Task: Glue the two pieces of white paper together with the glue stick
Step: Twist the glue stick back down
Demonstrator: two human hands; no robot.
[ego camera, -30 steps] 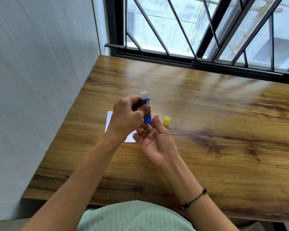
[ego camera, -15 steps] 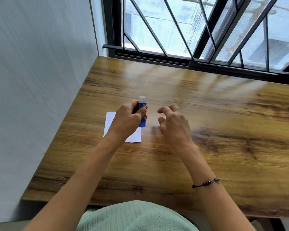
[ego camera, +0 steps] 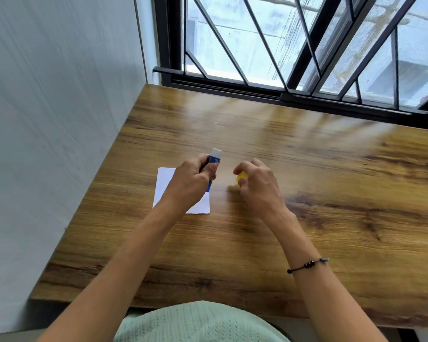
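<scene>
My left hand (ego camera: 192, 182) grips a blue glue stick (ego camera: 214, 161) upright, its white glue tip showing above my fingers. Under that hand lies white paper (ego camera: 164, 186) flat on the wooden table (ego camera: 307, 206); I cannot tell whether it is one sheet or two stacked. My right hand (ego camera: 257, 186) is palm down just right of the glue stick, and its fingertips pinch the yellow cap (ego camera: 242, 178), which is partly hidden by the fingers.
A pale wall runs along the table's left edge. A black barred window (ego camera: 294, 58) closes off the far edge. The table's near edge is just above my green-clad lap.
My right hand turned palm down, moved to the yellow cap on the table and closed its fingertips on it. My left hand lowered the glue stick slightly over the paper.
</scene>
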